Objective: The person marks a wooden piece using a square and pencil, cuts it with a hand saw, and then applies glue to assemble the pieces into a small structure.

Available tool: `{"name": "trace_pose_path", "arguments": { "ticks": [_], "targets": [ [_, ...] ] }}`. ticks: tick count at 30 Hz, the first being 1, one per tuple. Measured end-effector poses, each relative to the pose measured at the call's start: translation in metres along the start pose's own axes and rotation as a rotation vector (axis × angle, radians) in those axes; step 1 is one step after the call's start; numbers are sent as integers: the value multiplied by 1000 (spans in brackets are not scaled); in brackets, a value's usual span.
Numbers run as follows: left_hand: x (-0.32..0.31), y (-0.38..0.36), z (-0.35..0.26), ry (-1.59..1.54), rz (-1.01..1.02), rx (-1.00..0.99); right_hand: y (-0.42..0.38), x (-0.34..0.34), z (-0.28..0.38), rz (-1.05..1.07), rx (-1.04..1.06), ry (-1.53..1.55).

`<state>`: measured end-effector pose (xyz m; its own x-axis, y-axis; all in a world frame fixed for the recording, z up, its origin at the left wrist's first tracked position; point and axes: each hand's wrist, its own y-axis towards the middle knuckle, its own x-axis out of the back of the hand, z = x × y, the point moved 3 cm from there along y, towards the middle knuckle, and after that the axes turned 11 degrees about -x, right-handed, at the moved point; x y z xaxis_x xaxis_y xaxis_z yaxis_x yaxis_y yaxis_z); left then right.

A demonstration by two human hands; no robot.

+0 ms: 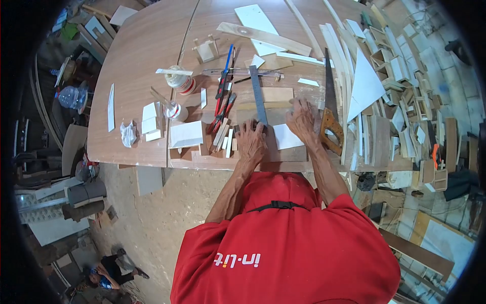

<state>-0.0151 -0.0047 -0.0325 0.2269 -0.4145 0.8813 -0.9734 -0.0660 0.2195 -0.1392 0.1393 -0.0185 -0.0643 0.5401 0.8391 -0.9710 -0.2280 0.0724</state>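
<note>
My left hand (251, 143) is closed over the dark stock of a try square at the table's front edge. The square's metal blade (257, 93) points away from me across a wooden board. To the right, my right hand (302, 121) rests with bent, parted fingers beside a white sheet piece (287, 137), touching the work surface; its fingertips are partly hidden. A light wood strip (277, 95) lies beyond the white piece. Right of my right hand is a handsaw (331, 126) with a wooden handle. Small wood blocks (221, 137) stand just left of my left hand.
Red-handled pliers-like tools (221, 104), a glue tub (180, 81), a white bottle (175, 111) and a white-topped box (186, 135) stand to the left. Long wood strips (349, 76) and a white triangular panel (365, 86) lie right. Another person (114, 271) sits on the floor at lower left.
</note>
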Motion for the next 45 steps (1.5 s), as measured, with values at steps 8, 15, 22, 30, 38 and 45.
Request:
{"name": "trace_pose_path", "arguments": {
  "ticks": [8, 15, 22, 30, 38, 45],
  "targets": [
    [-13, -4, -2, 145, 3, -87, 64, -35, -14, 140, 25, -141],
    [-12, -4, -2, 97, 14, -63, 92, -27, -18, 319, -3, -202],
    [-13, -1, -4, 119, -69, -47, 115, -20, -43, 305, -32, 7],
    [-12, 4, -4, 110, -37, -42, 145, -9, -70, 302, -218, -291],
    [1, 13, -11, 26, -33, -95, 124, 6, -67, 90, -194, -94],
    [-2, 132, 32, 132, -213, -50, 77, 35, -56, 5, -164, 102]
  ]
}}
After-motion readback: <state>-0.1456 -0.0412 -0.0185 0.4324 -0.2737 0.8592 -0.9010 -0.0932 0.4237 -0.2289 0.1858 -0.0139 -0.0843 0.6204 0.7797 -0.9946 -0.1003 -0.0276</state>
